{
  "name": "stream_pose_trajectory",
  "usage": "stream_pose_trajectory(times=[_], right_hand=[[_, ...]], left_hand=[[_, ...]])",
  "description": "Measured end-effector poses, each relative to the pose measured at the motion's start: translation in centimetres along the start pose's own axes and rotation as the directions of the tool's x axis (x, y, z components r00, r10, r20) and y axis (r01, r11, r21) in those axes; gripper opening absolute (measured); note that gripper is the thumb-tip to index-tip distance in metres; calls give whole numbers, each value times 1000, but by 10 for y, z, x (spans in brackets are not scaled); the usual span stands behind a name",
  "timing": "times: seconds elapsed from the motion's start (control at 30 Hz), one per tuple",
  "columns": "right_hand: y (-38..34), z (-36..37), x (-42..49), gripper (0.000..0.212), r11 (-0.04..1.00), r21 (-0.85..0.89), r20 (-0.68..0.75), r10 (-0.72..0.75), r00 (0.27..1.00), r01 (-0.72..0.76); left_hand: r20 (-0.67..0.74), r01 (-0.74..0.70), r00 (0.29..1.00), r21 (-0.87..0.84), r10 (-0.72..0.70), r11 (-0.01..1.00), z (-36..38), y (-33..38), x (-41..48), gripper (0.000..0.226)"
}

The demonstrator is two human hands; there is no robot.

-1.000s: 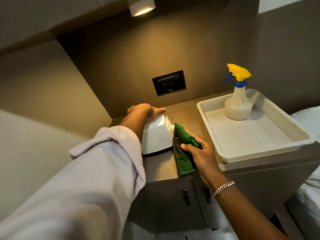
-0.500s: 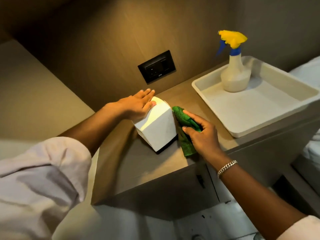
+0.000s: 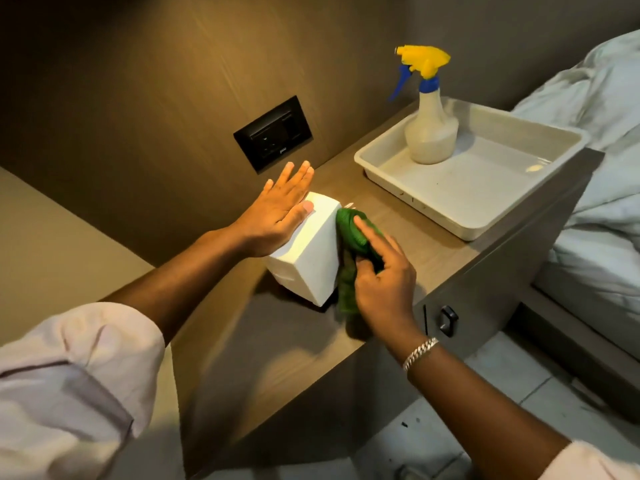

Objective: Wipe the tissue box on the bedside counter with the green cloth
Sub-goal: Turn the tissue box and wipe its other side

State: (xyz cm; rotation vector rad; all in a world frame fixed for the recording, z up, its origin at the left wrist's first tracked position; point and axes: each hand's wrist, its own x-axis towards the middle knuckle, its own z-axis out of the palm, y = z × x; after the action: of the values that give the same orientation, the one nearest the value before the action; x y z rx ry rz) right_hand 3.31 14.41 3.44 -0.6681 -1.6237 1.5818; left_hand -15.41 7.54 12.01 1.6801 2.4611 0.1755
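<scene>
Brown wood wall (image 3: 156,81) stands behind a brown table (image 3: 277,348) next to a bed. On the far left is a pale sleeve (image 3: 69,375), rolled up on the left arm. That arm reaches out to the left hand (image 3: 277,213). The hand lies flat on the left side of the tissue box (image 3: 311,254), with its fingers (image 3: 298,174) straight and spread a little — it is pressing, not gripping. A black wall socket (image 3: 273,133) sits in the wall just behind the hand.

The tissue box is white and stands near the middle of the table, close to the front edge, tipped a little to the right. Touching its right side is the green cloth (image 3: 349,271). The right hand (image 3: 384,282) holds the cloth bunched up — most fingers curl around it, and one finger points along the top of the cloth, pushing it on the box. A silver bracelet (image 3: 419,353) is on the right wrist.

Farther right, well apart from the box, is a white tray (image 3: 485,202) on the table. A spray bottle (image 3: 429,133) with a yellow and blue top stands upright in the tray's back corner. A small dark handle (image 3: 447,320) shows on the front of the table. On the far right is the bed (image 3: 602,133) with white sheets.
</scene>
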Motion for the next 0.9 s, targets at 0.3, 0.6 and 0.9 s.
stream_pose_trajectory(times=[0.3,0.6,0.9], right_hand=[[-7,17,-42,64,993,72,51,-102,994,98],[1,20,-45,59,970,-87,84,-218,972,225],[12,4,1,59,999,15,-33,31,999,-31]], left_hand=[[-10,4,1000,14,-4,1000,3,-4,1,66],[0,28,1000,25,-28,999,3,-4,0,64],[-9,57,998,33,-57,998,3,1,0,65]])
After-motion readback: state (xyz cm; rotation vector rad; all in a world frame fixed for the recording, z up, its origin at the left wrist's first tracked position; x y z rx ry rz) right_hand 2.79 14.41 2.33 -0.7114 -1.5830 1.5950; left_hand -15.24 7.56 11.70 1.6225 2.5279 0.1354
